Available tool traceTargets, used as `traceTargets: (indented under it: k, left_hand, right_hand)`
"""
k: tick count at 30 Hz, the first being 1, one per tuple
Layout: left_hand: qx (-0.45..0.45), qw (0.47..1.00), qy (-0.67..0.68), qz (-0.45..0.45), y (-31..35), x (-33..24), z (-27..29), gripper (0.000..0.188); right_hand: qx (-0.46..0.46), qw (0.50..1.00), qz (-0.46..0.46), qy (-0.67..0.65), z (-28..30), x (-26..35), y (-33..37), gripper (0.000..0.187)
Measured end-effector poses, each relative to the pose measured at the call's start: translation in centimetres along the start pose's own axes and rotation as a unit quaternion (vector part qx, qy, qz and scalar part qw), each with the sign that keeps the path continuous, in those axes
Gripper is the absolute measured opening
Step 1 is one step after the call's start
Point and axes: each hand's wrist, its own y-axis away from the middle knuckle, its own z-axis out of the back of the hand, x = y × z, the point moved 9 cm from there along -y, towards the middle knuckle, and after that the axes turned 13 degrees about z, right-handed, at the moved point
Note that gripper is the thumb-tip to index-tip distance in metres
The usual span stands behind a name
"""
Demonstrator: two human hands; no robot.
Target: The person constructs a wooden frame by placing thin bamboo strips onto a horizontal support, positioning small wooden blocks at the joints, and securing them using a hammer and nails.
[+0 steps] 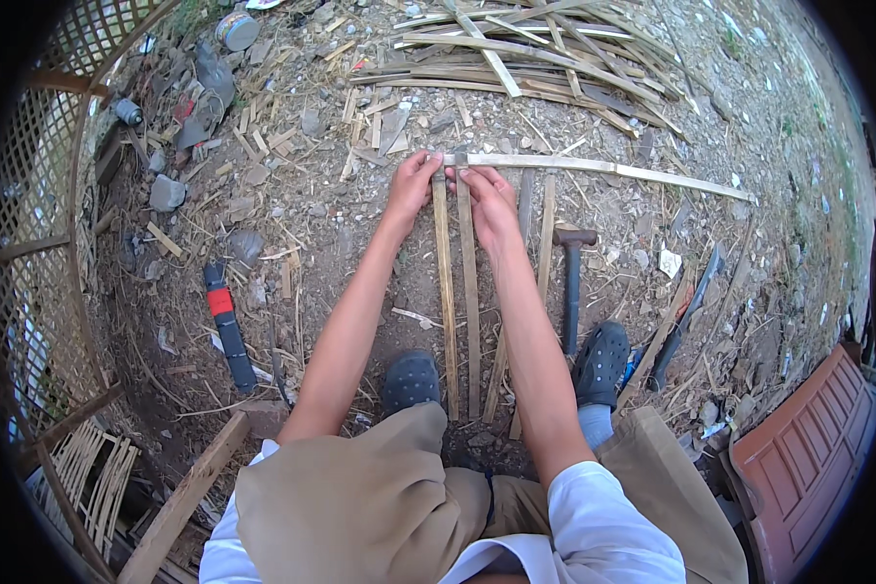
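Observation:
My left hand point(414, 187) pinches the far end of a long upright-lying wooden strip point(446, 302), where it meets a crosswise wooden strip point(603, 167). Close beside it, my right hand point(490, 200) has its thumb and fingers closed at the far end of a second lengthwise strip point(471, 321), also at the crosswise one. The crosswise strip runs off to the right from my fingertips. More lengthwise strips point(547, 219) lie partly under my right forearm. Exactly how the ends overlap is hidden by my fingers.
A hammer point(572, 292) lies right of my right forearm, with a long-bladed knife point(688, 316) farther right. At left is a dark bundle with a red band point(220, 301). A strip pile point(555, 68) lies at the back. Lattice fencing point(29, 185) borders the left; a brown panel point(808, 457) leans at right.

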Motion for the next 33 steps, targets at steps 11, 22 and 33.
traceTargets:
  k: [11, 22, 33]
  left_hand:
    - [0.002, 1.0, 0.018, 0.004, 1.0, -0.6, -0.9, 0.022]
    - [0.0, 1.0, 0.0, 0.0, 0.1, 0.0, 0.1, 0.023]
    - [0.008, 1.0, -0.006, -0.002, -0.3, 0.4, 0.1, 0.023]
  right_hand:
    - [-0.002, 1.0, 0.009, 0.002, 0.3, 0.2, 0.0, 0.024]
    - [-0.004, 1.0, -0.002, 0.0, 0.0, 0.0, 0.1, 0.023]
    - [-0.002, 1.0, 0.0, 0.002, 0.1, 0.2, 0.3, 0.023]
